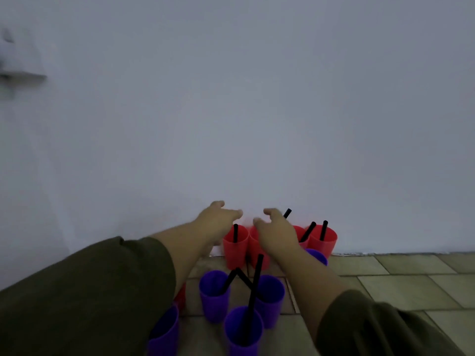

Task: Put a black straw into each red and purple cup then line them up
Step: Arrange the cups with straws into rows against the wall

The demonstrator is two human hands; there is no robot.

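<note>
Nearest, a purple cup (164, 330) stands half under the left sleeve (90, 291), with no straw showing in it. A red cup (181, 295) peeks out behind that arm. Three more purple cups (214, 296) cluster on the tiled floor (411, 283), each with a black straw (253, 296) leaning on its rim, seemingly waiting to be lined up. Four red cups (235, 249) with straws sit in a row against the wall (231, 111), which likely serves as a guide. Left hand (218, 219) and right hand (276, 233) hover over the row's left end, fingers loose and apart, gripping nothing, probably to nudge cups together. Another purple cup hides behind the right forearm (316, 276).
</note>
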